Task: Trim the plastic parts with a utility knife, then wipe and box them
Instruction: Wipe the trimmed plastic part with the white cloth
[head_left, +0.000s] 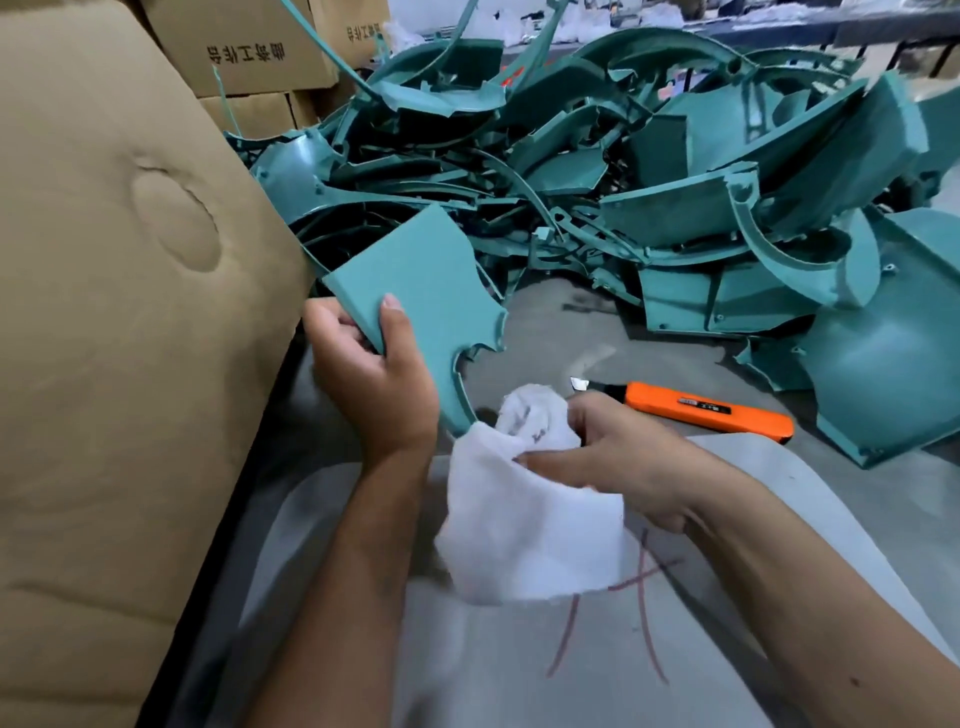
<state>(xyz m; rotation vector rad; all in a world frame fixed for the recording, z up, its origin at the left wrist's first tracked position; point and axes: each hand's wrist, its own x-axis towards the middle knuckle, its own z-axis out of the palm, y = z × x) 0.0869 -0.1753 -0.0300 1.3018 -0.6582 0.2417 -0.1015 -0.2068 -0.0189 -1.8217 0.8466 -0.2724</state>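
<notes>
- Your left hand (371, 374) sits just left of the frame's centre, fingers curled under and thumb pressed on top of a teal plastic part (421, 291), gripping it by its lower left corner.
- That part is a flat panel with a narrow curved leg; its broad end tilts toward the upper left of centre, and the leg sweeps down and right, so its long axis runs from upper left to lower right.
- The tip of the leg meets a white cloth (524, 509) below the centre of the frame.
- Your right hand (618, 462), right of centre, pinches the bunched cloth between thumb and curled fingers; loose fabric hangs below it.
- An orange utility knife (701, 410) lies on the grey table (561, 332) just beyond your right hand, apart from it, blade out and pointing left, handle running right and slightly down.
- A heap of teal parts (649, 182) fills the upper middle and right.
- A cardboard box wall (114, 312) fills the left edge, with more stacked boxes (249, 57) at the upper left.
</notes>
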